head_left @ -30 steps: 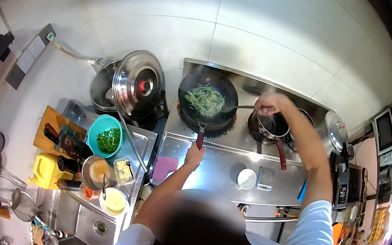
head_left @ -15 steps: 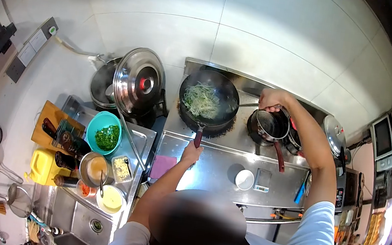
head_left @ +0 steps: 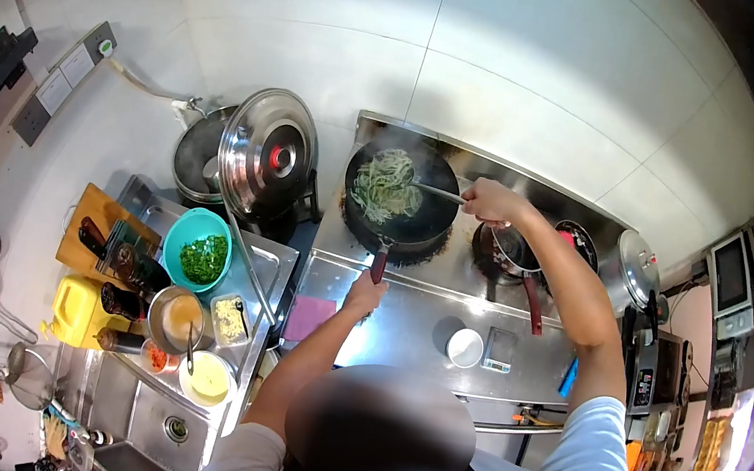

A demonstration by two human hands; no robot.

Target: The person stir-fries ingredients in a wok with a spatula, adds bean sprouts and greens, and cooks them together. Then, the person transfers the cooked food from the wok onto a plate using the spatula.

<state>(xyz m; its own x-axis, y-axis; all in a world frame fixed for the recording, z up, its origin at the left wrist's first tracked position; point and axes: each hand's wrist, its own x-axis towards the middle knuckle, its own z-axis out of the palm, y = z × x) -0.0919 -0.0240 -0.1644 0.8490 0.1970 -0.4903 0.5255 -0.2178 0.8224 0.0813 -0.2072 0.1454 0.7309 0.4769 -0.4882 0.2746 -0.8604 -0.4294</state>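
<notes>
A dark wok [head_left: 427, 223] sits on the left burner, with a heap of pale green shredded vegetables [head_left: 388, 186] steaming inside. My left hand [head_left: 364, 293] is closed around the wok's red-brown handle [head_left: 380, 263], on the side nearest me. Over the wok's right rim, my right hand [head_left: 494, 202] grips a metal cooking utensil [head_left: 439, 191]. The utensil's far end is at the vegetables, so its head cannot be made out. Partly under my right forearm stands a small saucepan [head_left: 509, 254] with a red-brown handle.
Left of the stove, a big lid [head_left: 263, 157] leans by a large pot [head_left: 199, 153]. A turquoise bowl [head_left: 176, 241] of chopped greens and several ingredient dishes stand on the left counter. A white cup [head_left: 464, 348], a small scale [head_left: 500, 349] and a pink cloth [head_left: 311, 320] lie in front.
My right hand has moved left and slightly down, bringing the utensil further into the wok. The vegetables have shifted in shape. My left hand stays on the handle.
</notes>
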